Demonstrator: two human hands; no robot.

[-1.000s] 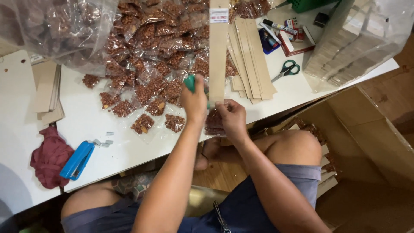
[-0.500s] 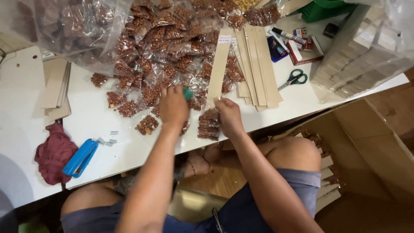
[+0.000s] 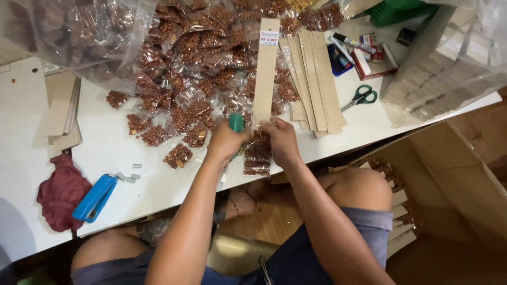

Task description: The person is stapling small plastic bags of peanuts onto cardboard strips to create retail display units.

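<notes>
Head view, looking down on white table [image 3: 121,142].

L hand [image 3: 226,141]: fingers wrapped tight round a green stapler [image 3: 235,123]; only its far end shows above the fist. Hand sits at near table edge, centre.

R hand [image 3: 282,142]: just right of L hand, fingers pinched together on the near end of a long cardboard strip [image 3: 265,71] and on the small nut packets [image 3: 257,155] hanging under it. Strip runs far from the hands, lies over the packet pile, label at its far end. Stapler head meets strip at its near end; exact contact hidden by fingers.

Around:
- Loose pile of clear nut packets [image 3: 195,68], centre to far, spreading left of strip.
- Stack of plain cardboard strips [image 3: 314,79] just right of held strip, fanned slightly.
- Green-handled scissors [image 3: 360,97] right of stack, apart from it.
- Blue stapler [image 3: 95,198] near left, w/ loose staples [image 3: 128,173] just beside it.
- Dark red cloth [image 3: 60,191] left of blue stapler, touching table edge.
- Large clear bag of packets [image 3: 68,31] far left.
- Short cardboard pieces [image 3: 60,111] left, below that bag.
- Open cardboard box [image 3: 454,179] right, below table level.
</notes>
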